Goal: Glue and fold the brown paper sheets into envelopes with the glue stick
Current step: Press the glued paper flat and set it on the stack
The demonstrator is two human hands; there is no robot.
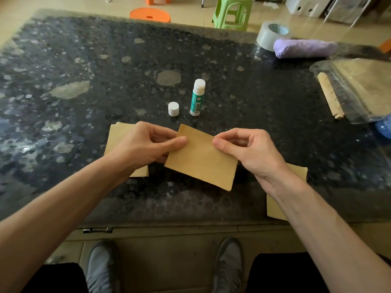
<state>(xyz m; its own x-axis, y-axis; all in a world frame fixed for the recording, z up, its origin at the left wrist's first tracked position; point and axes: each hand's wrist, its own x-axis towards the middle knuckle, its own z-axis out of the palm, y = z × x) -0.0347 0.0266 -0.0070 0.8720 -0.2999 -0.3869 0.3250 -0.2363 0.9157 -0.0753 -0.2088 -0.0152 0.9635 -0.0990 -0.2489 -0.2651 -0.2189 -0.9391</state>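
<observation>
On the dark speckled table [84,60], 1 stack of brown sheets [115,142] is lying at the left, partly under the left hand [146,144]; its sheets are too close to count. The left hand is pinching, thumb over curled fingers, the left edge of 1 folded brown piece [201,163], which is hanging tilted over the table between the 2 hands. Beyond it, 1 white cap [173,109] is standing just beside 1 upright glue stick [197,97], both apart from the hands. The right hand [245,149] is pinching the piece's upper right edge between thumb and forefinger. 1 more brown pile [275,210] is lying under the right forearm. At the far right, 1 tape roll [271,34], 1 purple bundle [304,48] and 1 spiral notebook [359,89] are resting.
</observation>
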